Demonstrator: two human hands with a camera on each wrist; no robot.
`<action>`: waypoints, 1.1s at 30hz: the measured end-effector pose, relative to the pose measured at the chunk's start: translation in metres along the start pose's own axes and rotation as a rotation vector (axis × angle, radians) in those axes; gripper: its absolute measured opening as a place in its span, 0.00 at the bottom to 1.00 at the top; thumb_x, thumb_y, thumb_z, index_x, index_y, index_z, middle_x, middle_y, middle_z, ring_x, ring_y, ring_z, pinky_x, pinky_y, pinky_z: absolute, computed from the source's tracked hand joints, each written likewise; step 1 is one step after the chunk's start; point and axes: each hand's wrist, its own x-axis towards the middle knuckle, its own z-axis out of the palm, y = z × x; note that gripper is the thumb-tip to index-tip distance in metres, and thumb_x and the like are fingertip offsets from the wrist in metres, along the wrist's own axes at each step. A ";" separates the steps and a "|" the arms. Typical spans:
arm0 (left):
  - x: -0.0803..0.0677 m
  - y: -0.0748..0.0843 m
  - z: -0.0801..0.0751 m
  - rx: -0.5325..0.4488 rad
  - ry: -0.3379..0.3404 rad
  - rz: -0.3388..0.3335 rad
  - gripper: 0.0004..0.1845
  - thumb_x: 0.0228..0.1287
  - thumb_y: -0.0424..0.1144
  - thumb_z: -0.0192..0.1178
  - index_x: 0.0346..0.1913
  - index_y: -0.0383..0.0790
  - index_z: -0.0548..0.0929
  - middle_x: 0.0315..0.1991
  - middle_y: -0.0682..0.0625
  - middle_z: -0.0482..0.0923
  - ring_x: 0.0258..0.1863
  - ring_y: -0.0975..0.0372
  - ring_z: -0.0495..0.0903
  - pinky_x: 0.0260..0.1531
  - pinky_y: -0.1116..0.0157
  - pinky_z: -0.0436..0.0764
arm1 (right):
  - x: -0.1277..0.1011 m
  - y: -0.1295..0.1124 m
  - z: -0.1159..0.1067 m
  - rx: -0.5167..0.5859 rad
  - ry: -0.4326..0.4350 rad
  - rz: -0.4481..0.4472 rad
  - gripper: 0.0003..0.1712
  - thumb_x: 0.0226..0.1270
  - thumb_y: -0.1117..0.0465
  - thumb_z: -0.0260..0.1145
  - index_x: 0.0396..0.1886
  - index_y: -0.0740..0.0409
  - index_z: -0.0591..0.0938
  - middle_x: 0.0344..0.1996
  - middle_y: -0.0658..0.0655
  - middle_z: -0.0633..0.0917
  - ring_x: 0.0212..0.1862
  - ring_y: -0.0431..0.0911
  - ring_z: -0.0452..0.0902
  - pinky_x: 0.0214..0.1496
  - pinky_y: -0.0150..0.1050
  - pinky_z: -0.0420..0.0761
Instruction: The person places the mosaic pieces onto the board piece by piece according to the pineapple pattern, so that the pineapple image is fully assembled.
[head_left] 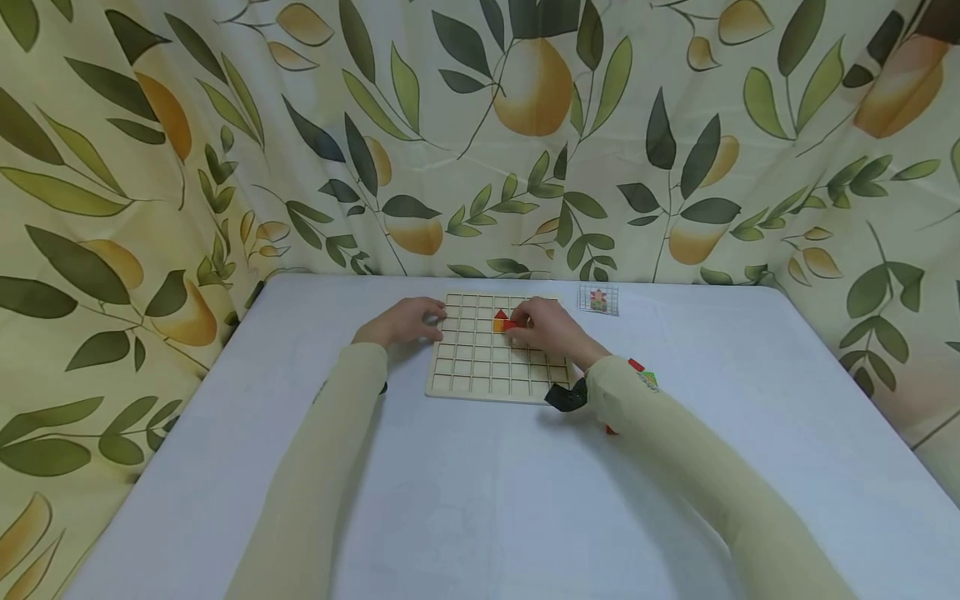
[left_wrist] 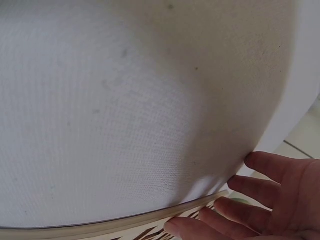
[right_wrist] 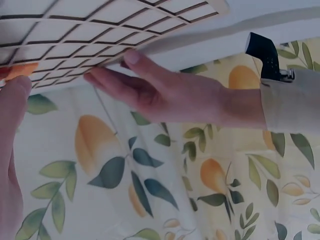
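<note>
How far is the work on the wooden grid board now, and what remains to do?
Early stage. Done: a red and an orange piece sit in the grid board. In hand: the right hand touches those pieces, while the left hand rests its straight fingers on the board's left edge. Left: nearly all cells are empty, and loose coloured pieces lie by the right sleeve.

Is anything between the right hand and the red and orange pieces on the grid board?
Nothing visible. The right hand already touches the red piece beside the orange piece on the grid board. The left hand rests at the board's left edge.
</note>
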 end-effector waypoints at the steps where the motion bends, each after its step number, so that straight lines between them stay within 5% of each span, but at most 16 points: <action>1: 0.000 0.001 0.000 -0.002 0.000 0.000 0.25 0.58 0.43 0.62 0.59 0.42 0.74 0.67 0.52 0.62 0.70 0.57 0.54 0.70 0.58 0.54 | 0.004 -0.003 0.003 -0.001 0.001 -0.010 0.13 0.58 0.55 0.66 0.38 0.57 0.83 0.34 0.53 0.83 0.37 0.46 0.73 0.42 0.38 0.76; 11: 0.001 0.001 0.000 -0.015 0.001 0.002 0.24 0.59 0.42 0.62 0.59 0.43 0.75 0.67 0.52 0.63 0.70 0.57 0.55 0.70 0.59 0.54 | 0.029 -0.022 0.023 -0.056 0.026 -0.090 0.10 0.60 0.56 0.64 0.36 0.57 0.83 0.32 0.52 0.82 0.36 0.45 0.73 0.44 0.38 0.77; 33: 0.001 0.001 0.000 -0.009 -0.002 0.001 0.24 0.58 0.42 0.62 0.59 0.42 0.74 0.67 0.52 0.63 0.70 0.57 0.55 0.70 0.58 0.55 | 0.032 -0.022 0.029 -0.091 0.032 -0.094 0.12 0.62 0.55 0.62 0.40 0.58 0.82 0.36 0.54 0.81 0.39 0.46 0.73 0.47 0.40 0.77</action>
